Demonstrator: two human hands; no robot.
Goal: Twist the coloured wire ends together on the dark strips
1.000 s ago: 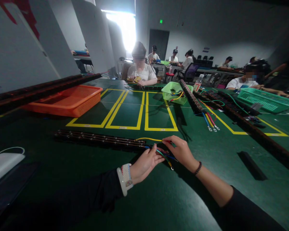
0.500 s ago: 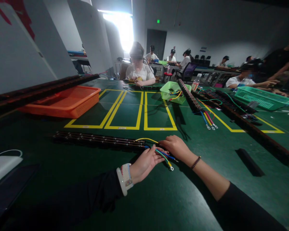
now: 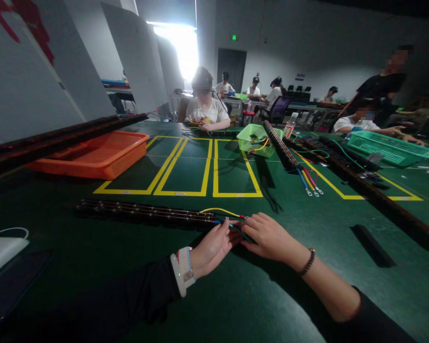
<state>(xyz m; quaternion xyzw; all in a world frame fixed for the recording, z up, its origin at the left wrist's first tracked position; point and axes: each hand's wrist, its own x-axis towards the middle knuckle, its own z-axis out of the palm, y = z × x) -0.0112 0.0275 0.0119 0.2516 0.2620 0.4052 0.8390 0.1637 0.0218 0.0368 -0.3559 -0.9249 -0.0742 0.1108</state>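
A long dark strip point(image 3: 146, 213) with thin metal rails lies across the table in front of me. Coloured wires come out of its right end. My left hand point(image 3: 214, 247) pinches the blue wire point(image 3: 217, 222) and the green wire point(image 3: 238, 230) just beyond that end, thumb on top. To its right, my right hand point(image 3: 271, 238) has its fingers closed on the green wire's outer part, which hides the wire ends. The yellow wire point(image 3: 219, 209) arches above both and its red-sleeved tip reaches my right fingertips; whether they grip it I cannot tell.
Beyond the strip are yellow taped frames point(image 3: 180, 194), an orange basket point(image 3: 128, 152) and a light green basket point(image 3: 259, 143) with wires. Another wired strip point(image 3: 280, 145) leans there. A short black bar point(image 3: 373, 245) lies at right, a white device point(image 3: 3, 252) at left. Co-workers sit opposite.
My right hand has shifted slightly right and down, now covering the ring-terminal ends that showed before. The yellow wire's red-sleeved tip has come into view. My left hand stays nearly in place.
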